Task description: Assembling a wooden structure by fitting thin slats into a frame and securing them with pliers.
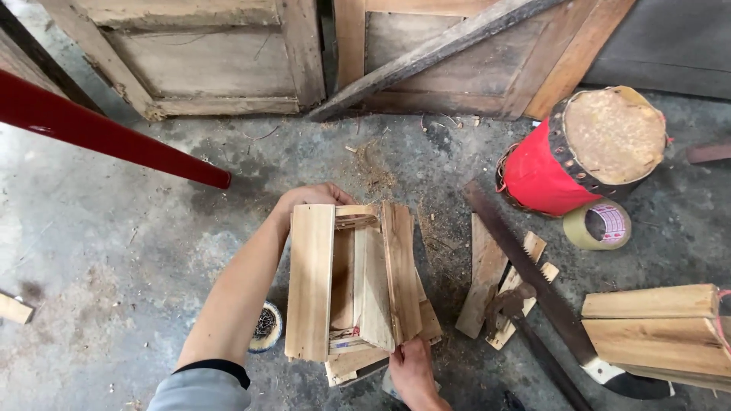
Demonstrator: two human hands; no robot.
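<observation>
Grey concrete floor [114, 228] fills most of the view, dusty and sprinkled with wood chips. Old wooden door panels [205, 53] lean along the far side. A shiny red pole [106, 133] slants in from the left. On the right, a red drum-shaped stool [579, 152] with a worn round top lies tipped over, and a roll of tape [599, 225] sits just beside it. A long hand saw [533, 281] lies on a slant near some small wood scraps [487, 285]. More stacked planks [659, 331] sit at the right edge. A small round tin of nails [266, 327] rests on the floor by the left arm.

In the middle sits a small wooden box frame [358, 285] made of pale planks, resting on other boards on the floor. Its long side runs from the person out toward the doors. One plank lies flat on the left, and another stands on its edge on the right, leaning a little.

The left hand [308, 199] curls over the far end of the frame and grips it. The right hand [415, 369] pinches the near end of the standing plank.
</observation>
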